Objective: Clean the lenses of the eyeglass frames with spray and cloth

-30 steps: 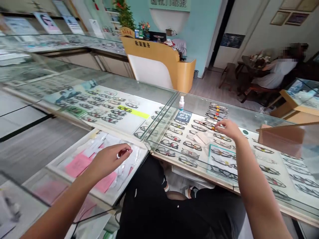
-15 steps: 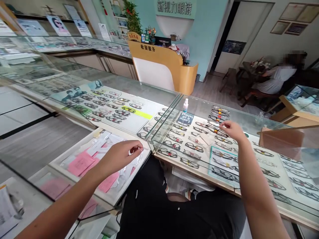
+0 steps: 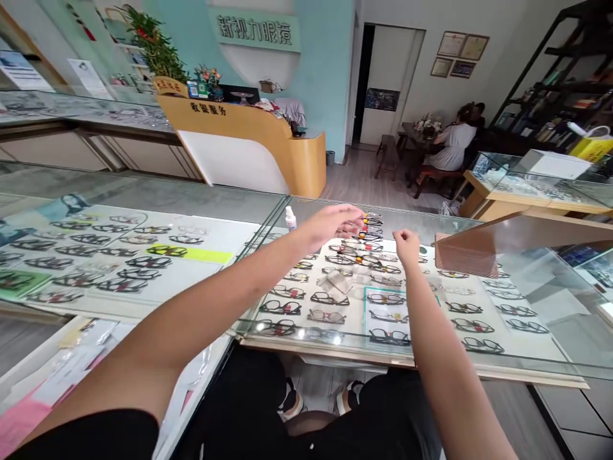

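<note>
My left hand [image 3: 335, 222] reaches far over the glass display case [image 3: 268, 332], its blurred fingers stretched out beside a short stack of colourful eyeglass frames [image 3: 371, 223] at the back of the case. My right hand [image 3: 407, 245] hovers just right of it, curled into a loose fist over the rows of dark eyeglass frames [image 3: 330, 298]. I see nothing in either hand. A small white spray bottle [image 3: 290, 218] stands left of my left hand.
A teal-edged tray [image 3: 366, 306] of frames lies near the case's front. A brown box [image 3: 479, 252] sits on the glass at right. A second case [image 3: 119, 255] of frames is left. An open drawer [image 3: 29, 409] holds pink slips. A person [image 3: 450, 144] sits at a far table.
My left hand left the drawer of pink slips and swung right over the display case. My right hand pulled back a little and curled shut. The view turned to the right.
</note>
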